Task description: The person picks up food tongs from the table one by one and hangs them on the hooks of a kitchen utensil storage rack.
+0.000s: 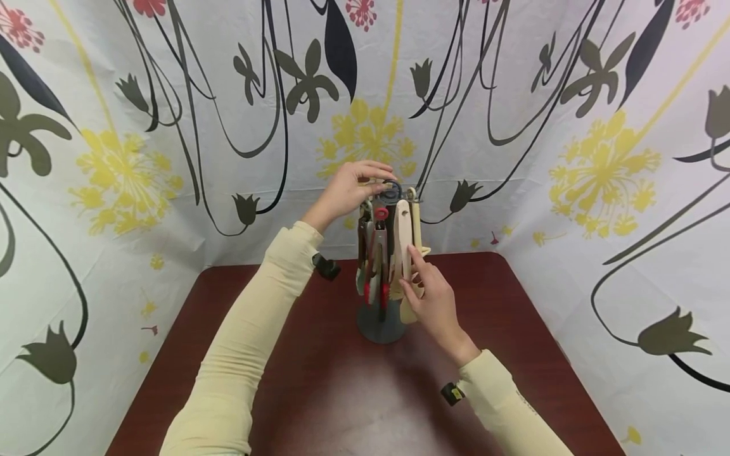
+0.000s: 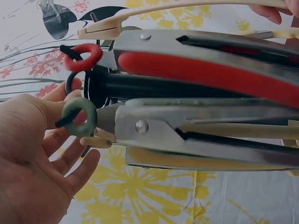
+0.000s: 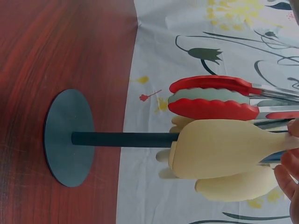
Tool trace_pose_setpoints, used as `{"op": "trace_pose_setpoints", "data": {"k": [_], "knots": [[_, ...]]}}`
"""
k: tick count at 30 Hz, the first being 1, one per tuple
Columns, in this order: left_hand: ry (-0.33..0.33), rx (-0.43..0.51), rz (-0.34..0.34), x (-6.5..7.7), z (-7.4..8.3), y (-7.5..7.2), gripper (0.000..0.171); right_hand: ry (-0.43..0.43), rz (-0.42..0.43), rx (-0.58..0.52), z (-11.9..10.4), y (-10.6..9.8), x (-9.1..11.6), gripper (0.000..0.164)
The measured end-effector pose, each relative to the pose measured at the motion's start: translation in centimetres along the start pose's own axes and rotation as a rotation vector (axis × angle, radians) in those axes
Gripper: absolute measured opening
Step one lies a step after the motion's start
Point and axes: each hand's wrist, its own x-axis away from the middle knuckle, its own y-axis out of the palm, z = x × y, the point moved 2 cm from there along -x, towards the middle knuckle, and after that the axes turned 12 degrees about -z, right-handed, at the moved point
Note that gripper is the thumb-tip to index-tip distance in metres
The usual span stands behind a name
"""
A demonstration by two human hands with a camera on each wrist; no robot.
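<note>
A dark utensil stand [image 3: 121, 139] with a round base holds several hanging kitchen tools. At its top, my left hand [image 1: 352, 190] pinches the dark ring [image 1: 391, 191] between thumb and fingers; in the left wrist view the other fingers [image 2: 84, 170] spread loosely below. My right hand [image 1: 435, 294] pinches the pale handle [image 1: 403, 234] of a cream spatula [image 3: 215, 149], whose broad blade points down in front of the pole. Beside it hang red-handled tongs [image 2: 187, 70] and grey-green-handled tongs [image 2: 159, 121]. In the right wrist view only some fingertips [image 3: 286, 179] show at the edge.
Another cream utensil [image 3: 236, 184] hangs behind the spatula. The stand's base [image 3: 65, 140] rests on a dark red-brown wooden table [image 1: 353, 405]. Close behind and at both sides hangs a white flowered cloth [image 1: 245, 158]. Each sleeve carries a small black wrist camera [image 1: 326, 266].
</note>
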Motion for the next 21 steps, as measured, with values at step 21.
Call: {"op": "trace_pose_setpoints", "data": {"k": [21], "knots": [[0.018,-0.134,-0.014,1.0,1.3,-0.1,0.036,-0.069,-0.111,0.068,-1.8,-0.3,1.1,0.07]]}}
